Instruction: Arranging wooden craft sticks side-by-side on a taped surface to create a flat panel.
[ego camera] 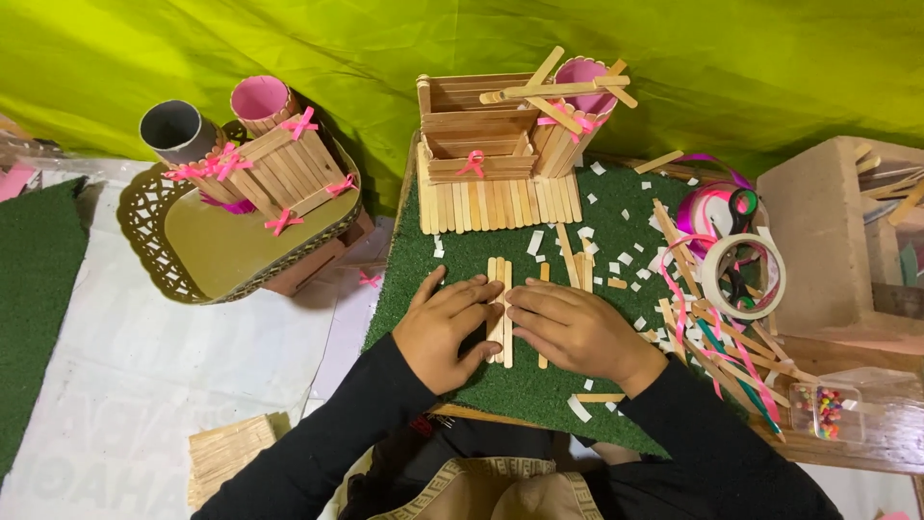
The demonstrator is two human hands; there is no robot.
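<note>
The left hand and right hand cover the middles of the craft sticks. The wooden box runs off the right edge.

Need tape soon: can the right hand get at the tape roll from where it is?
Probably yes. The right hand rests on the sticks, and the tape roll lies to its right on the same mat, with only loose sticks and ribbon between them.

Not much packaging on show here. Low at the right edge sits a small clear plastic box, squarish, resting on the wooden surface with a heap of bright mixed-colour beads inside. A second clear container seems to lie just beside it, though glare blurs its outline. No labels, signs or screens.
</note>
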